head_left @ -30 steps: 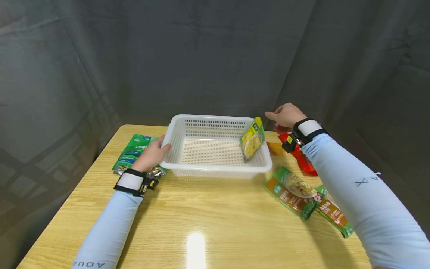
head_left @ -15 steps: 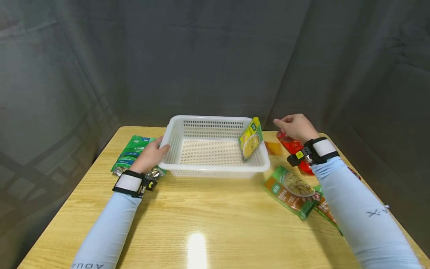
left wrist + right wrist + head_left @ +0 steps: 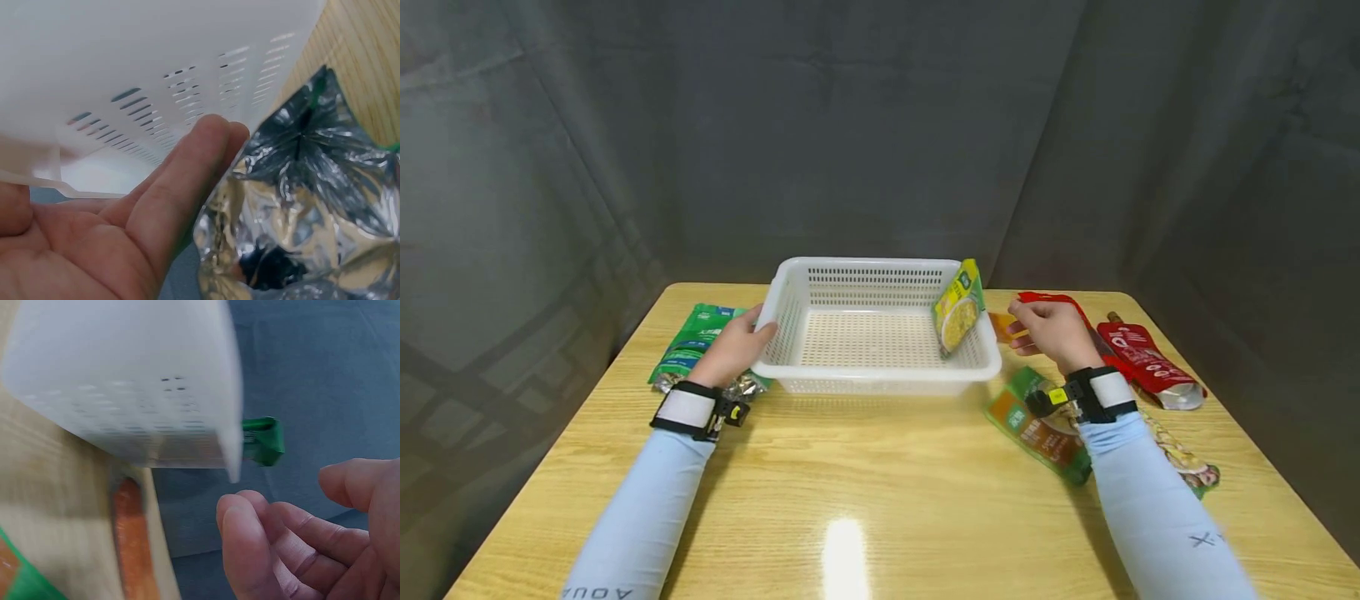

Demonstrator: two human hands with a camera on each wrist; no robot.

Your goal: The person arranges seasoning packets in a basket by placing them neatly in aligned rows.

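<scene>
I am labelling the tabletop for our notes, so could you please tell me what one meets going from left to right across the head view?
Green packet → left hand → white basket → yellow-green packet leaning inside the basket's right wall → right hand → red pouch.

Light from overhead, even, fairly bright on table (image 3: 880, 467); white glare spot near front edge. Dark backdrop dim, soft folds. Faint shadows under basket (image 3: 880, 379). Head view sharp, wide-angle bend at edges. Right wrist view motion-blurred, basket wall smeared. Left wrist view close, foil packet (image 3: 300, 206) throwing sharp reflections.
</scene>
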